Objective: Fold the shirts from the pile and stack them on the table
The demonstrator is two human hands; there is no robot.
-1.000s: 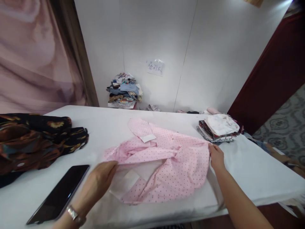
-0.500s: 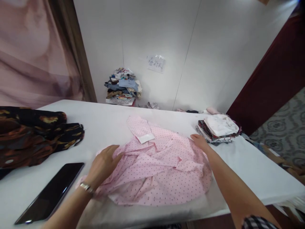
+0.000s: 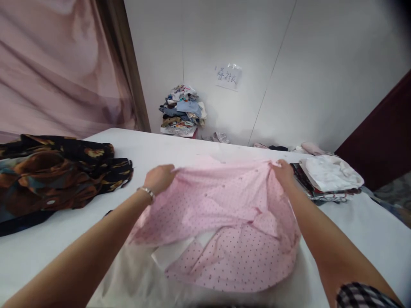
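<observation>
Both hands, left and right, grip pink dotted shirt over white table.

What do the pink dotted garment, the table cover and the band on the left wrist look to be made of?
Pink dotted garment: thin woven cloth, probably cotton or a blend; matt, it creases and drapes softly between the left hand and right hand. Table cover: white cloth, matt, faintly wrinkled at the near edge. Wrist band: likely metal, going by its silvery glint, though too small to be sure.
</observation>
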